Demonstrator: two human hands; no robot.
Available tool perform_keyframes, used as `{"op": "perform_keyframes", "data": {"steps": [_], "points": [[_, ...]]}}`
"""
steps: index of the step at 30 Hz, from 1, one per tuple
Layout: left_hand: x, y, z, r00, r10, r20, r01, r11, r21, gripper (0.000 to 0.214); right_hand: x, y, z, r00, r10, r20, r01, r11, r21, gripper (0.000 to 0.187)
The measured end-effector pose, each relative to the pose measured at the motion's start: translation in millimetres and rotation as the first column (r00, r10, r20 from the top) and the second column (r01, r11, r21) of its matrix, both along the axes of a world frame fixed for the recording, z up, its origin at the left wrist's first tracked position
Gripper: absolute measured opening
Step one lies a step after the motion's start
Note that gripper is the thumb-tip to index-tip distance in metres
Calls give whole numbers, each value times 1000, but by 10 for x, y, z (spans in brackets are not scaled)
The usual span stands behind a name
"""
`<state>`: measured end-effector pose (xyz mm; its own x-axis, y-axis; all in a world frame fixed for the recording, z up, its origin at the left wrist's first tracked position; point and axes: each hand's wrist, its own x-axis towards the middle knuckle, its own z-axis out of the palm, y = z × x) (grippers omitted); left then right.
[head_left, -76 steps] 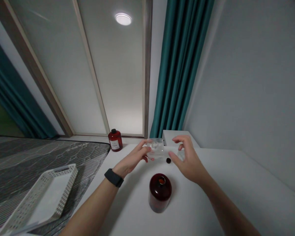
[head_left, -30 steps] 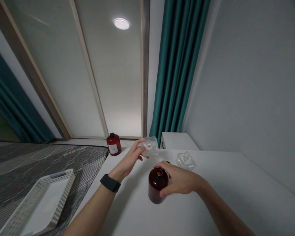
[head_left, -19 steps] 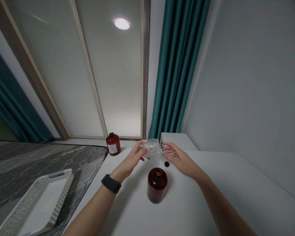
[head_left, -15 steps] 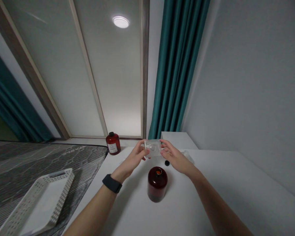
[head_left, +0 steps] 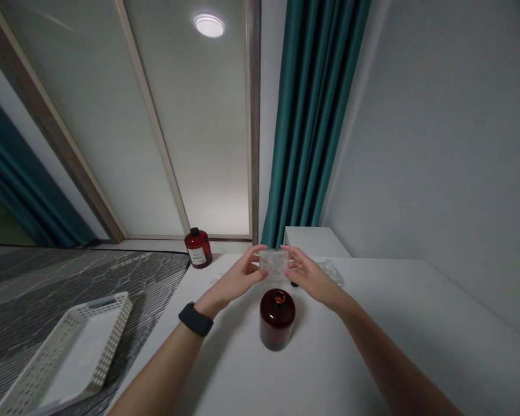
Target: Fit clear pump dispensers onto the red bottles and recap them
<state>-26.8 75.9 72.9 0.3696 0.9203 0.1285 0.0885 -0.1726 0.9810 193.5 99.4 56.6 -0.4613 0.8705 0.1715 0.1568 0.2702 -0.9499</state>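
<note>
Between my two hands is a clear, box-shaped plastic piece (head_left: 274, 264), held up behind the dark red bottle. My left hand (head_left: 239, 276) grips its left side with thumb and fingers; a black watch band is on that wrist. On the other side, my right hand (head_left: 308, 277) grips the right edge. The dark red bottle (head_left: 277, 320) stands upright on the white table in front of my hands, its neck uncapped. A small black cap (head_left: 294, 283) lies partly hidden under my right hand.
Crumpled clear plastic (head_left: 331, 271) lies on the table right of my right hand. A capped red bottle (head_left: 198, 248) with a white label stands at the far left corner. A white perforated basket (head_left: 112, 323) is to the left on a grey striped surface. Behind is a white box (head_left: 316, 240).
The clear plastic piece has turned and shifted slightly right in my hands. My right hand now covers more of the black cap. The view has tilted a little.
</note>
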Motion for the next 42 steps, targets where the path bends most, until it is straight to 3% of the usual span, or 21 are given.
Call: {"op": "perform_keyframes", "data": {"steps": [10, 15, 24, 29, 34, 42], "points": [[-69, -22, 55, 995, -94, 35, 94, 995, -10, 63, 85, 6, 31, 998, 63, -7, -62, 996, 69, 55], [-64, 3, 82, 992, -124, 31, 124, 992, -6, 64, 95, -18, 83, 996, 81, -27, -80, 996, 39, 55], [-69, 51, 177, 980, -197, -23, 197, 980, 7, 64, 93, -57, 133, 996, 53, -76, -50, 998, 49, 52], [-62, -13, 208, 977, -173, -125, 181, 982, 57, 64, 87, -57, 122, 997, 71, -19, -68, 992, 104, 53], [-82, -66, 284, 956, -63, -288, 107, 984, 140, 65, 78, -105, 149, 996, 88, 5, -88, 990, 112, 52], [-79, -109, 347, 936, -29, -351, 95, 980, 173, 67, 63, -135, 164, 997, 74, 25, -76, 989, 127, 50]]}}
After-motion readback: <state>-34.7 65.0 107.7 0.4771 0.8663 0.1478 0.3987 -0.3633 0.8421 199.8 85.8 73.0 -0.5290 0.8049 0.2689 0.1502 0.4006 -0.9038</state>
